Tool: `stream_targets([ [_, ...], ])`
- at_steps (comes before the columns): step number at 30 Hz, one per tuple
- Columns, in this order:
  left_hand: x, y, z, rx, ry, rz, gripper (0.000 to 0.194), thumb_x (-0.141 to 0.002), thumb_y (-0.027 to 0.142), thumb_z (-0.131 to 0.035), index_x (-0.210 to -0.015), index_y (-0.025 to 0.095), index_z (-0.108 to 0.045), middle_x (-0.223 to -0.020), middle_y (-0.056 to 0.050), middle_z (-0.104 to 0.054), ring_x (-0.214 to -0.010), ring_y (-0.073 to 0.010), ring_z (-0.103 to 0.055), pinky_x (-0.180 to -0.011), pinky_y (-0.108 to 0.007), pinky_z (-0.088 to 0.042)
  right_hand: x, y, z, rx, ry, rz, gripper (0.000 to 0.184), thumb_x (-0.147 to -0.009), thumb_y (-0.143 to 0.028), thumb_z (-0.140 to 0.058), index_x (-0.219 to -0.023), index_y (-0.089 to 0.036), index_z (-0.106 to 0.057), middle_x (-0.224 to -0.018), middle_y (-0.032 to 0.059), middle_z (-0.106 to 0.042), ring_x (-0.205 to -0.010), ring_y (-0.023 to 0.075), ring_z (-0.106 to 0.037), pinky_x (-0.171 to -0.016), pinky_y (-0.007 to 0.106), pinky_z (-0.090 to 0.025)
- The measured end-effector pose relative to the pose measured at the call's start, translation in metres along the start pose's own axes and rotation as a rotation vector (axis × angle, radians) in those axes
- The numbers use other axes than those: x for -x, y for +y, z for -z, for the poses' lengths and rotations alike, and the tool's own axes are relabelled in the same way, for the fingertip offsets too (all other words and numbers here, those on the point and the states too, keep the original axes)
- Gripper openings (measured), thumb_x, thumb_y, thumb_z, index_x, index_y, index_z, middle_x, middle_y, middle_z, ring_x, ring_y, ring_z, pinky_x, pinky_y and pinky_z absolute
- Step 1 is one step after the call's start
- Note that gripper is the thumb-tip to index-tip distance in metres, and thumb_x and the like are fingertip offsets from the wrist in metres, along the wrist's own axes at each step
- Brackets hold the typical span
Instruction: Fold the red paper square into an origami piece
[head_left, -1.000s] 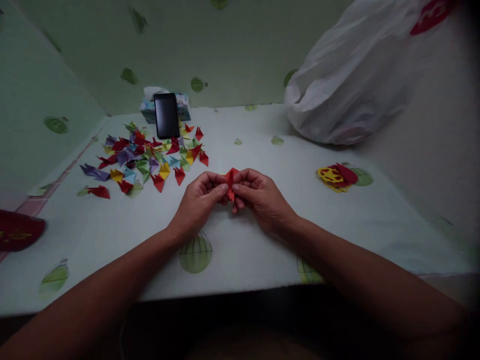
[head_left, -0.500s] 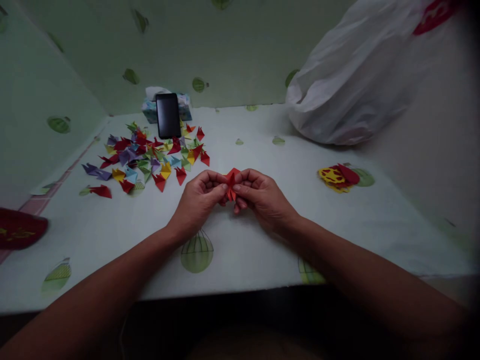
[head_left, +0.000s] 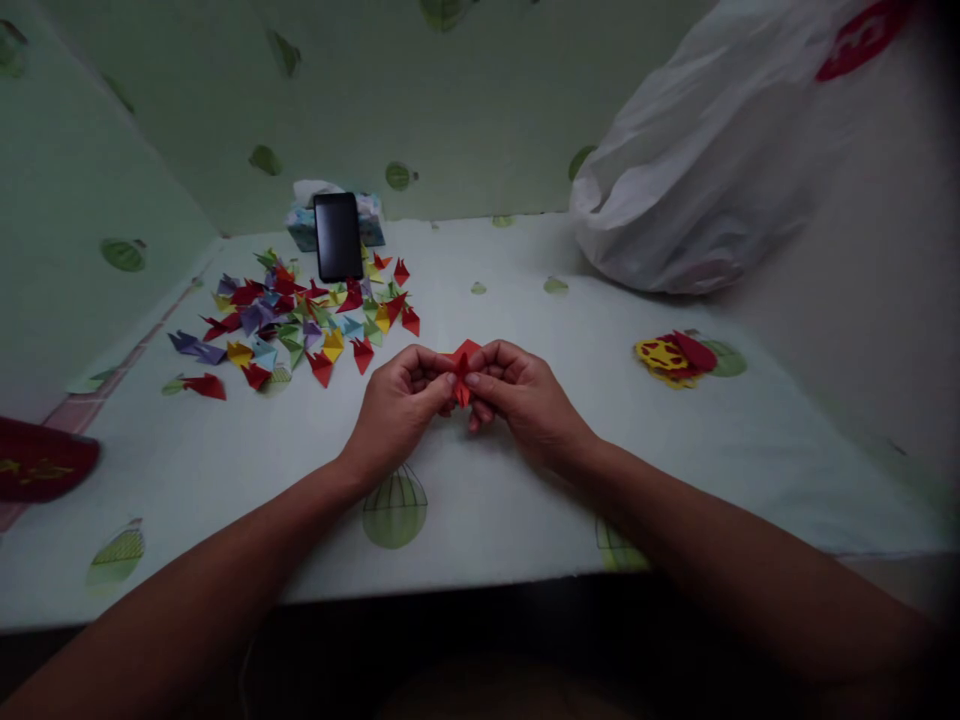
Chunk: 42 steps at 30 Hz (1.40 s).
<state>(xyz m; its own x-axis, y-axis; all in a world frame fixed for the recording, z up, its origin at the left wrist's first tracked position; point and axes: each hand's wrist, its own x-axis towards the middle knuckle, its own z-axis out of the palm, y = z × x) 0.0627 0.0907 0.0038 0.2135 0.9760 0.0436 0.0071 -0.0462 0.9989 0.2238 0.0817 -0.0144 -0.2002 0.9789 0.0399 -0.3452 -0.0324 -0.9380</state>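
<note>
A small piece of folded red origami paper (head_left: 463, 370) is pinched between my two hands, just above the table's middle. My left hand (head_left: 405, 400) grips its left side between thumb and fingers. On the right side, my right hand (head_left: 521, 400) holds it the same way, thumb tip close to the other thumb. The paper has a crease down the centre, and its outer edges are hidden under my fingers. Left of my hands lies a spread of folded paper cranes (head_left: 292, 325) in red, yellow, green, blue and purple.
A black phone (head_left: 338, 237) leans on a tissue box (head_left: 302, 229) behind the cranes. At the back right stands a white plastic bag (head_left: 697, 170). Red and yellow cut-out pieces (head_left: 675, 358) lie to the right. A dark red object (head_left: 45, 460) sits at the left edge.
The folds of the red paper have drawn closer together at the centre, and its lower part looks narrower. Both hands stay in nearly the same place.
</note>
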Motion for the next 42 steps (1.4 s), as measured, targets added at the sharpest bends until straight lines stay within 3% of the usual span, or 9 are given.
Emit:
stream_targets([
  [17, -0.0003, -0.0062, 0.0021, 0.022, -0.028, -0.011, 0.019, -0.082, 0.030, -0.074, -0.081, 0.016, -0.062, -0.069, 0.001, -0.065, -0.061, -0.0100, -0.058, -0.060, -0.023, -0.048, -0.0014, -0.0007, 0.0023, 0.100, -0.033, 0.011, 0.024, -0.083, -0.033, -0.074, -0.080, -0.020, -0.054, -0.061, -0.0058, -0.061, -0.046, 0.0075, -0.054, -0.048, 0.023, -0.054],
  [24, -0.0005, -0.0072, 0.0019, 0.012, -0.035, 0.021, 0.018, -0.082, 0.030, -0.073, -0.083, 0.015, -0.063, -0.071, 0.001, -0.065, -0.063, -0.0103, -0.059, -0.062, -0.024, -0.047, -0.0011, 0.0002, 0.0013, 0.082, -0.019, -0.018, 0.026, -0.082, -0.035, -0.076, -0.079, -0.020, -0.054, -0.061, -0.0050, -0.062, -0.046, 0.0075, -0.052, -0.048, 0.024, -0.054],
  [42, -0.0015, -0.0066, 0.0026, 0.029, -0.042, 0.038, 0.019, -0.081, 0.031, -0.072, -0.077, 0.015, -0.061, -0.065, 0.002, -0.062, -0.060, -0.0100, -0.055, -0.060, -0.023, -0.044, -0.0023, -0.0030, 0.0018, 0.286, 0.044, 0.061, 0.023, -0.085, -0.038, -0.070, -0.083, -0.020, -0.057, -0.066, -0.0042, -0.059, -0.048, 0.0092, -0.052, -0.042, 0.022, -0.048],
])
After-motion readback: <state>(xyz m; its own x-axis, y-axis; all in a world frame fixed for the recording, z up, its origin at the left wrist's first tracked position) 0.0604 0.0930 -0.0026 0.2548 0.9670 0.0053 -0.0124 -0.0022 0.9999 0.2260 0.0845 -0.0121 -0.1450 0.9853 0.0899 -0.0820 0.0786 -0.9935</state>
